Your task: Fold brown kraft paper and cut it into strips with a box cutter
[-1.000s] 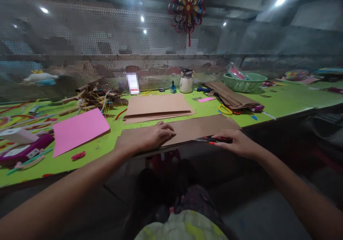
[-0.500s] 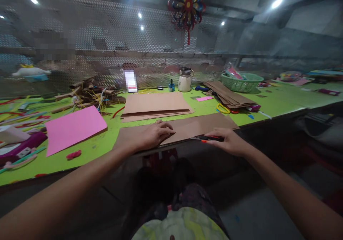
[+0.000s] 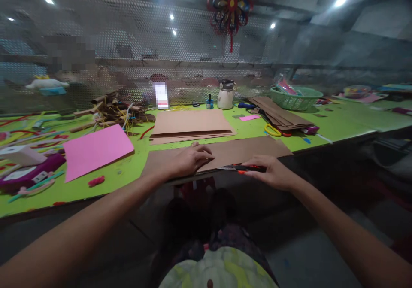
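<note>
A long strip of brown kraft paper (image 3: 251,147) lies along the front edge of the green table. My left hand (image 3: 193,159) rests on it with fingers stretched over the surface, pressing near the front edge. My right hand (image 3: 273,172) is closed around a utility knife (image 3: 247,168) with a black and orange handle. Its thin metal blade points left, lying at the paper's front edge just right of my left fingertips. Behind the strip sits a folded brown paper sheet (image 3: 193,122).
On the left are a pink sheet (image 3: 99,150), a purple box (image 3: 35,172), pipe cleaners and a twig-like brown heap (image 3: 112,114). Behind stand a phone (image 3: 161,95), a blue bottle (image 3: 209,103) and a white jug (image 3: 225,97). To the right are stacked brown paper (image 3: 283,114), yellow-handled scissors (image 3: 272,130) and a green basket (image 3: 296,99).
The knife in my right hand has slid left along the paper's front edge, closer to my left hand. My left hand stays on the paper. The whole view has shifted slightly.
</note>
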Available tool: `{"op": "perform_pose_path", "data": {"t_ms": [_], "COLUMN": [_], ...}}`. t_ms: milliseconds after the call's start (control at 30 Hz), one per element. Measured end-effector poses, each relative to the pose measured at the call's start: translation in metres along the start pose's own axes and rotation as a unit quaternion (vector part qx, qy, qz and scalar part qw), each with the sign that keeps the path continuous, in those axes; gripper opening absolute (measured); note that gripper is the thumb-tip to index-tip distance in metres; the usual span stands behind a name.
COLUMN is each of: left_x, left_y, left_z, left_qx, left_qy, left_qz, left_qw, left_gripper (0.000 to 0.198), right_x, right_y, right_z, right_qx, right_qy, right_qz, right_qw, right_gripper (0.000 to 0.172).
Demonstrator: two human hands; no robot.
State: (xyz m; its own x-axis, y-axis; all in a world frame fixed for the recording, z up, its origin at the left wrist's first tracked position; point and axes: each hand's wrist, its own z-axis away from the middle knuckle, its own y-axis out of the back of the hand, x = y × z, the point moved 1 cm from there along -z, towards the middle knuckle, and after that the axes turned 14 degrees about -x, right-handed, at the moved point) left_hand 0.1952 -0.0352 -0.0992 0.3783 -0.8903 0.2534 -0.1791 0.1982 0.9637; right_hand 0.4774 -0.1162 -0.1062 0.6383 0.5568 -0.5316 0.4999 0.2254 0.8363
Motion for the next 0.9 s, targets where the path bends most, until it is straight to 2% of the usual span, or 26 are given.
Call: {"op": "perform_pose_path", "data": {"t_ms": [733,900], "left_x": [-0.003,0.003], "left_y": [-0.005,0.006], "left_z": [-0.001,0.005], "left_qx": [0.011,0.004], "left_qy": [0.005,-0.002], "left_qz": [0.011,0.012], "left_qw": [1.0,1.0], "left_gripper": [0.03,0.031], "right_x": [-0.039,-0.039], "right_y": [-0.028,-0.03], "right_z": [-0.029,-0.03], "right_qx": [-0.013,-0.01], "right_qy": [0.027,0.022], "right_qz": [-0.001,-0.006], "right_qw": [1.0,1.0], "right_gripper": [0.023,0.024]}}
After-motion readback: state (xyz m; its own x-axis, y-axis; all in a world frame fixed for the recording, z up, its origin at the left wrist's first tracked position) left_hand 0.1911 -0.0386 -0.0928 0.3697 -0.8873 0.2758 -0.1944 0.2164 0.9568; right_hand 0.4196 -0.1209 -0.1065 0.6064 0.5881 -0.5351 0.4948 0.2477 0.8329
